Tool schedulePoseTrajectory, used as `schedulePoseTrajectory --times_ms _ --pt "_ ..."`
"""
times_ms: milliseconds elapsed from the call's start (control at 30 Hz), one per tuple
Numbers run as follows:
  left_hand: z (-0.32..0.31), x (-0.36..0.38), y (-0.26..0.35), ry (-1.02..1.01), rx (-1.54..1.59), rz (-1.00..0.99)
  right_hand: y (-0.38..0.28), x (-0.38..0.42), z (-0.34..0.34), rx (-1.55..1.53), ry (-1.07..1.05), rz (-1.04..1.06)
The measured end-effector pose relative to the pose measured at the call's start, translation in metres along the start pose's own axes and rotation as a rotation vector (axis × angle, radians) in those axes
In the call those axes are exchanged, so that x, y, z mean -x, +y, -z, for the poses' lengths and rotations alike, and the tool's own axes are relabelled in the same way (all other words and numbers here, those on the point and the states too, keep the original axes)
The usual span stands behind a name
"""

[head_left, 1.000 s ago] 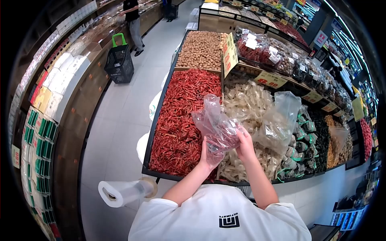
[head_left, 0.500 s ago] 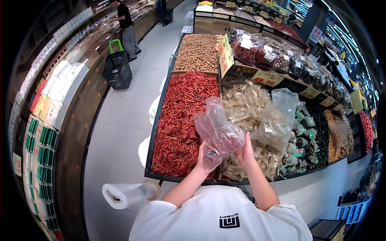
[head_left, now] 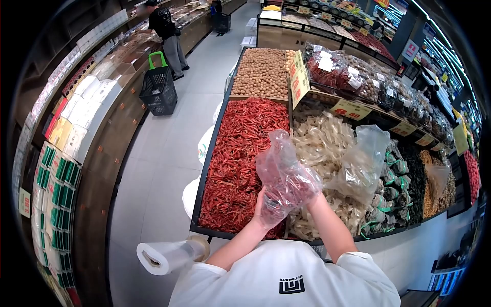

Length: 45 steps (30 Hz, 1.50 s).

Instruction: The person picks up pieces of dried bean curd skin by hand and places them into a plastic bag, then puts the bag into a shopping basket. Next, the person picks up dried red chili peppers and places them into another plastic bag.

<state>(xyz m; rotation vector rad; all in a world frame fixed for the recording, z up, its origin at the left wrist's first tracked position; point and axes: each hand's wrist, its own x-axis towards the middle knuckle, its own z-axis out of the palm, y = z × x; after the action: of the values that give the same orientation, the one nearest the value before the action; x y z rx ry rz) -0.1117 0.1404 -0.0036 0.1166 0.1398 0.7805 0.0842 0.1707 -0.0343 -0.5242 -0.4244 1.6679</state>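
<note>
A clear plastic bag (head_left: 287, 176) is held up in front of me, over the border between the dried red chilies (head_left: 238, 148) and a bin of pale, translucent dried pieces (head_left: 322, 133). Red shows through its film; whether that is chilies inside cannot be made out. My left hand (head_left: 262, 211) grips the bag's lower left, its fingers mostly behind the film. At the lower right side, my right hand (head_left: 313, 198) holds it too, with the fingers largely covered by plastic.
Another clear bag (head_left: 360, 158) lies on the pale pieces. A plastic bag roll (head_left: 171, 254) sticks out at the bin's front left corner. Walnut-like round goods (head_left: 261, 71) fill the back bin. Across the aisle stand a person (head_left: 166, 30) and a black basket (head_left: 158, 92).
The right hand has slid further behind or into the bag, so its fingers show less. The view has shifted slightly, and the person across the aisle has turned.
</note>
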Motion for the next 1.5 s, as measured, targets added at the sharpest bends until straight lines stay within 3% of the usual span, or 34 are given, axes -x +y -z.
schedulePoseTrajectory --times_ms 33,100,133,167,233,267,400,633,733,800,833,900,1033,1100,1133,1200,1233,1300,1333,1400,1433,1500 --pt "-0.002 -0.001 0.002 0.004 0.003 -0.009 -0.003 0.002 -0.003 0.0 -0.003 -0.01" --pt "-0.009 -0.001 0.005 0.037 0.082 0.045 -0.01 0.012 -0.009 0.8 -0.065 0.175" --pt "-0.014 0.002 0.006 0.047 0.177 0.071 -0.007 0.014 -0.016 0.565 0.045 0.141" --pt "-0.015 0.004 0.006 0.05 0.18 0.063 -0.006 0.016 -0.016 0.566 0.041 0.133" --pt "-0.012 0.012 0.001 0.119 0.205 0.116 -0.003 0.029 -0.008 0.143 0.261 -0.021" --pt "-0.007 0.015 -0.002 0.167 0.198 0.148 0.001 0.037 0.008 0.066 0.235 -0.034" --pt "0.007 0.03 -0.008 0.163 0.201 0.252 0.013 0.058 -0.001 0.14 0.29 0.031" --pt "0.008 0.044 -0.011 0.196 0.141 0.26 0.011 0.077 -0.019 0.203 0.301 0.024" --pt "0.015 0.048 -0.013 0.095 0.082 0.255 0.009 0.081 -0.015 0.338 0.288 0.011" --pt "0.004 0.048 -0.013 0.176 0.053 0.244 0.007 0.086 -0.021 0.712 0.169 0.147" --pt "0.004 0.047 -0.015 0.179 0.055 0.241 0.006 0.087 -0.023 0.711 0.168 0.142" --pt "0.0 0.044 -0.018 0.127 0.034 0.228 0.003 0.086 -0.028 0.281 0.269 0.052" --pt "-0.018 0.043 -0.025 0.164 0.128 0.213 -0.002 0.092 -0.047 0.183 0.216 0.049" --pt "-0.025 0.045 -0.029 0.161 0.152 0.183 -0.004 0.098 -0.053 0.609 0.093 0.239" --pt "-0.027 0.047 -0.031 0.166 0.15 0.178 -0.004 0.099 -0.051 0.604 0.089 0.234" --pt "-0.031 0.049 -0.036 0.081 0.163 0.164 -0.008 0.1 -0.046 1.289 0.012 0.579" --pt "-0.029 0.048 -0.039 0.077 0.16 0.157 -0.01 0.1 -0.044 1.288 0.004 0.583" --pt "-0.021 0.045 -0.045 -0.051 0.291 0.182 -0.013 0.101 -0.043 0.326 0.035 0.175" --pt "-0.018 0.045 -0.049 -0.053 0.288 0.173 -0.014 0.102 -0.038 0.326 0.027 0.171" --pt "-0.017 0.046 -0.058 -0.044 0.285 0.159 -0.017 0.105 -0.029 0.706 -0.028 0.216" --pt "-0.015 0.046 -0.061 -0.04 0.287 0.15 -0.017 0.105 -0.025 0.705 -0.034 0.208" --pt "-0.015 0.048 -0.068 -0.008 0.254 0.138 -0.02 0.106 -0.024 0.411 0.103 -0.014"
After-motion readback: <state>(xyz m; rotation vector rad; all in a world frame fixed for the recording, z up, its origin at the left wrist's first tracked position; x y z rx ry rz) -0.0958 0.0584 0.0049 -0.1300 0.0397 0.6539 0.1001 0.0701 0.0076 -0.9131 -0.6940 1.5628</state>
